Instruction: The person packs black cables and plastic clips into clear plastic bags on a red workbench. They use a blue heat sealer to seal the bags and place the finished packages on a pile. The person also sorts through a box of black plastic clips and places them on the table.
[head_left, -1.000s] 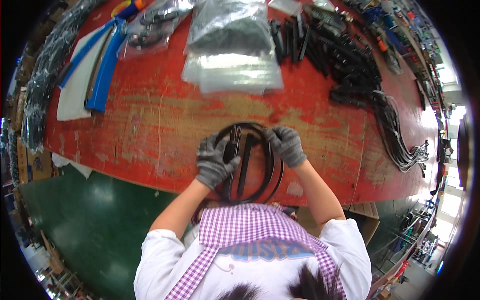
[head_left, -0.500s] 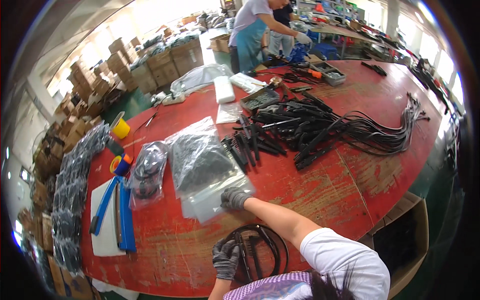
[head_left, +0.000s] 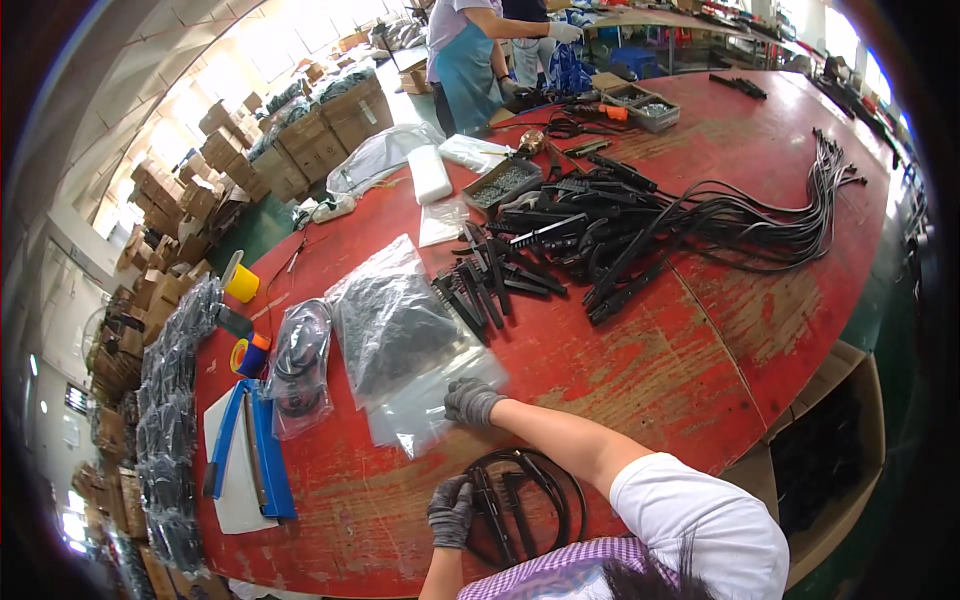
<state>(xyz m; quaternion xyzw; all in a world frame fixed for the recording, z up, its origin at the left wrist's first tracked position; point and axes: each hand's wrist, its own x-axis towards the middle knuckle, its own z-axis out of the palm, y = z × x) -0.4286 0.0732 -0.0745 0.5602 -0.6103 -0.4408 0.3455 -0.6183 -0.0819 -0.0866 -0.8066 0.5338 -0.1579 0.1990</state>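
Right hand [head_left: 470,400], gloved, reaches out flat onto the stack of clear plastic bags [head_left: 425,405], fingertips pinching the top one, seemingly to peel it free. Left hand [head_left: 450,512] clamps the coiled black cable [head_left: 522,505] at the near edge, keeping the loop from springing open. Worn red table [head_left: 700,350]; cardboard boxes [head_left: 150,290] stacked far left.

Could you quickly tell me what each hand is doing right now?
Left hand: closed on the coiled black cable.
Right hand: on the clear plastic bags; grip unclear.
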